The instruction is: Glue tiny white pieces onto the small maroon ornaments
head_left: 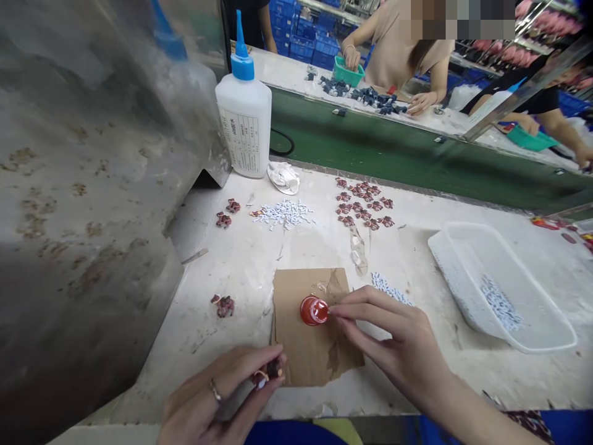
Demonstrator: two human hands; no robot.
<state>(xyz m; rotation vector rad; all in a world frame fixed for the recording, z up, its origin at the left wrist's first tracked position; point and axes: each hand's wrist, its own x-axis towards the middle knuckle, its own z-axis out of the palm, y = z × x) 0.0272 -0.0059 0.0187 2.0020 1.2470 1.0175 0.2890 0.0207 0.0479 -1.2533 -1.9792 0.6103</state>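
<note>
My left hand [217,395], with a ring on one finger, pinches a small dark-brown and maroon figurine [262,376] near the bench's front edge. A light bluish spot shows on the figurine's lower side. My right hand [398,334] has thumb and fingertips pressed together at the rim of a small red cup [311,311]. Whatever sits between those fingertips is too small to make out. The cup's mouth faces up and toward my right hand, and its inside looks shiny. It stands on a torn piece of brown cardboard [296,352]. Another brown figurine [224,306] lies left of the cardboard.
Small light-blue pieces [285,213] lie heaped behind the cardboard, near several brown figurines [364,204]. A white glue bottle [245,123] stands by the metal housing [83,185] at left. A translucent bin [546,296] is at right. Co-workers sit beyond the green divider [324,136].
</note>
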